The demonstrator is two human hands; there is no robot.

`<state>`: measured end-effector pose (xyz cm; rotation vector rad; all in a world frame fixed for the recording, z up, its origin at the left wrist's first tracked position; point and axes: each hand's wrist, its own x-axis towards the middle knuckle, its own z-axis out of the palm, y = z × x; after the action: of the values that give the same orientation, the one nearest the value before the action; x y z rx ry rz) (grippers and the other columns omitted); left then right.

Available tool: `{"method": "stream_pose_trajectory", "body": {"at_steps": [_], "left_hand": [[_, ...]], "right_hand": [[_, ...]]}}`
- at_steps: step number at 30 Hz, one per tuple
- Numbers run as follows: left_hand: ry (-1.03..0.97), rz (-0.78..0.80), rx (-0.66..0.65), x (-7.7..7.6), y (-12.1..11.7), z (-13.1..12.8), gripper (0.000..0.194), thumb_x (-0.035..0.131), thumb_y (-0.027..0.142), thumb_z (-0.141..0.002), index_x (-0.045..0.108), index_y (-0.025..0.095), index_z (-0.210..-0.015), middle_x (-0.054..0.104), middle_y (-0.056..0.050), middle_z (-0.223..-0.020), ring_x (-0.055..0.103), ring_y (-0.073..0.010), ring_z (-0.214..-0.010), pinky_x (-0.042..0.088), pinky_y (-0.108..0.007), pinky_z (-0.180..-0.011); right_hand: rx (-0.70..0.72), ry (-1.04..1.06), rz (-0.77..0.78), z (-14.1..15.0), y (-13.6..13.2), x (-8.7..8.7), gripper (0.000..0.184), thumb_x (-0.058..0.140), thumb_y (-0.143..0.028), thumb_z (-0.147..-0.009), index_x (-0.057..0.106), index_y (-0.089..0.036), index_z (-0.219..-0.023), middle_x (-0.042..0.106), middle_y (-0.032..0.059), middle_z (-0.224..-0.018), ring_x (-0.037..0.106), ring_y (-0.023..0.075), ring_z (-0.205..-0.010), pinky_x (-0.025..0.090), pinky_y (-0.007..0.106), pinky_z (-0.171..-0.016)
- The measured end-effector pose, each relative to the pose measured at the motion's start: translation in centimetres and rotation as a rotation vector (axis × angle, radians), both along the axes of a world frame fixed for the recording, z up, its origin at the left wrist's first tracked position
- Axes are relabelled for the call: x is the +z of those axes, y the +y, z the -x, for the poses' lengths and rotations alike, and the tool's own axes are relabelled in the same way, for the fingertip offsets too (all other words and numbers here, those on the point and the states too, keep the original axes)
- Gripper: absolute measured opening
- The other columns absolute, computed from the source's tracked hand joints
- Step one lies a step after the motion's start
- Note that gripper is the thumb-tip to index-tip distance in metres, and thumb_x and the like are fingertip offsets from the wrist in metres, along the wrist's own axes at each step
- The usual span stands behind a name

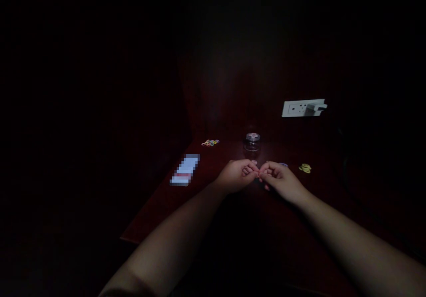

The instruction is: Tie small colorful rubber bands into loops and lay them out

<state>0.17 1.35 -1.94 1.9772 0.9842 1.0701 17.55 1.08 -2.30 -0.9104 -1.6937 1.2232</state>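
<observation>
My left hand [238, 175] and my right hand [281, 181] meet fingertip to fingertip above the dark red table. Both are closed in a pinch on what looks like a small reddish rubber band [258, 173], mostly covered by the fingers. Just beyond the fingertips lies a pink rubber band [254, 162]. Purple rubber bands [283, 165] show partly behind my right hand. Farther right is a little heap of yellow rubber bands [305, 168]. A mixed-colour pile of rubber bands [210, 143] rests at the back left.
A clear jar [252, 146] with a lid stands behind my hands. On the left of the table [156, 212] lies a phone [185, 170] with a lit, blurred screen. A white wall socket [303, 108] holds a plug, and a dark cable runs down the right side.
</observation>
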Motion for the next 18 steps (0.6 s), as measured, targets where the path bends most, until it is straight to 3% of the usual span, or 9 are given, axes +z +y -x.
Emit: {"method": "stream_pose_trajectory", "body": {"at_steps": [3, 8, 13, 18], "left_hand": [[-0.006, 0.074, 0.062, -0.05, 0.36, 0.02, 0.017, 0.062, 0.022, -0.077, 0.066, 0.010, -0.088, 0.069, -0.006, -0.080, 0.062, -0.0100, -0.067, 0.049, -0.021, -0.064], [-0.128, 0.188, 0.061, 0.04, 0.48, -0.26, 0.013, 0.062, 0.016, -0.075, 0.066, 0.007, -0.084, 0.071, -0.008, -0.079, 0.063, -0.0108, -0.067, 0.050, -0.022, -0.068], [-0.210, 0.215, 0.062, 0.04, 0.50, -0.50, 0.010, 0.062, 0.017, -0.075, 0.066, 0.008, -0.076, 0.070, -0.006, -0.072, 0.061, -0.0101, -0.061, 0.049, -0.022, -0.063], [-0.199, 0.204, 0.063, -0.16, 0.65, -0.52, 0.014, 0.061, 0.021, -0.077, 0.066, 0.008, -0.079, 0.069, -0.006, -0.072, 0.059, -0.0095, -0.061, 0.049, -0.022, -0.063]], "right_hand": [[-0.004, -0.015, -0.033, 0.00, 0.25, -0.31, 0.032, 0.073, -0.041, -0.066, 0.057, -0.016, -0.078, 0.053, -0.0035, -0.059, 0.046, 0.0079, -0.046, 0.036, 0.021, -0.043], [-0.071, -0.088, -0.220, -0.03, 0.28, -0.35, 0.023, 0.068, -0.036, -0.071, 0.060, -0.016, -0.077, 0.056, -0.0010, -0.063, 0.042, 0.0080, -0.049, 0.033, 0.021, -0.045], [-0.132, -0.194, -0.372, -0.13, -0.11, -0.10, 0.016, 0.062, -0.032, -0.076, 0.062, -0.016, -0.078, 0.055, -0.0009, -0.061, 0.043, 0.0099, -0.050, 0.036, 0.022, -0.047], [-0.149, -0.245, -0.410, -0.45, 0.01, -0.26, 0.014, 0.057, -0.030, -0.080, 0.062, -0.017, -0.081, 0.055, 0.0001, -0.062, 0.046, 0.0124, -0.053, 0.039, 0.025, -0.052]]}}
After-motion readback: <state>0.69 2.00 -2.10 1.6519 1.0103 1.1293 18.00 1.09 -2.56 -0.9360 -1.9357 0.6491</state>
